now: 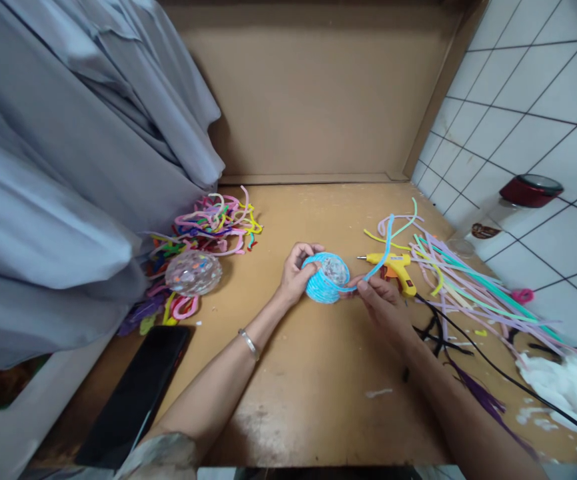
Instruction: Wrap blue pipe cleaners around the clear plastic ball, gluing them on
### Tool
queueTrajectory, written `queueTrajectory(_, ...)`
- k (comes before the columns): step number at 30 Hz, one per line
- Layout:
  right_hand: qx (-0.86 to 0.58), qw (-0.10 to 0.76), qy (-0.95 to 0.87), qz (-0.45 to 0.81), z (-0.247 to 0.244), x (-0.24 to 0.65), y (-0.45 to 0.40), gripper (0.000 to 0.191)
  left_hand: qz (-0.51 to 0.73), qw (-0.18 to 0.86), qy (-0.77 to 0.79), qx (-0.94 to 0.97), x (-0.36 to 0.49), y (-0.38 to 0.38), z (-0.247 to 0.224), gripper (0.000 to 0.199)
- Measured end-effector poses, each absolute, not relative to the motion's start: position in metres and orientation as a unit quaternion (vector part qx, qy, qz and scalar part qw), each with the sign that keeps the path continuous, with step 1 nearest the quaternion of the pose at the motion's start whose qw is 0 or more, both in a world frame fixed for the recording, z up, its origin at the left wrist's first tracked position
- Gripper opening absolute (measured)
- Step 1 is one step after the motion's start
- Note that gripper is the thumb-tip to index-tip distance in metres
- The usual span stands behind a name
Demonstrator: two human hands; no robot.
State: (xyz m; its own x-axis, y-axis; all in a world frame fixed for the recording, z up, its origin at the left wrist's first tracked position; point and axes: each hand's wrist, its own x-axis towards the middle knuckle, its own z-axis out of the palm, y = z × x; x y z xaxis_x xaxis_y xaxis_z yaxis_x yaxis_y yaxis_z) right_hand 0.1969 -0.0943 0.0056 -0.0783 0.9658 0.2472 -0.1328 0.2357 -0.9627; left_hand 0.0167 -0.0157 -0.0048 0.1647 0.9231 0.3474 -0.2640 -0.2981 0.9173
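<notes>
Lying at far L, a heap of mixed fuzzy strands (218, 219) sat w/ a clear speckled dome (193, 272) by it. Mid-way across the table (288, 393), the left hand (298, 275) was clamped on a blue-wrapped cup (320, 289), thumb near the rim; that grip prob. had to be firm but light, so the rows weren't squashed. The right hand (381, 300) pinched a blue strand (386, 247) running off the cup's R side, free end pointing away. Good winding, I'd judge, called for even tension, each turn snug vs. the last (no gaps, no overlaps). The yellow glue gun (399, 268) lay just beyond, nozzle twd the cup, w/ loose pastel strips (468, 283) farther R.
</notes>
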Motion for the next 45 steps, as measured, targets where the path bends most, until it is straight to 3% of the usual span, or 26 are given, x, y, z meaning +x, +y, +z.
queueTrajectory(10, -0.420, 0.509, -0.635, 0.401, 0.014, 0.202, -0.095, 0.021, 0.586, 0.523, 0.257, 0.563, 0.015, -0.016, -0.007, 0.042)
queueTrajectory(15, -0.399, 0.515, -0.709, 0.270, 0.014, 0.204, -0.093, 0.018, 0.585, 0.521, 0.248, 0.569, 0.015, -0.016, -0.005, 0.038)
queueTrajectory(20, -0.463, 0.497, -0.715, 0.168, 0.016, 0.197, -0.094, 0.028, 0.572, 0.510, 0.246, 0.594, 0.013, -0.018, -0.003, 0.030)
queueTrajectory(30, -0.503, 0.441, -0.734, 0.117, 0.009, 0.181, -0.083, 0.042, 0.561, 0.481, 0.243, 0.628, 0.017, -0.023, 0.000, 0.027)
queueTrajectory(39, -0.484, 0.441, -0.754, 0.061, 0.018, 0.166, -0.087, 0.042, 0.552, 0.471, 0.256, 0.639, 0.017, -0.026, 0.003, 0.025)
queueTrajectory(45, -0.500, 0.481, -0.707, 0.134, 0.015, 0.169, -0.089, 0.045, 0.559, 0.487, 0.253, 0.622, 0.017, -0.024, 0.002, 0.028)
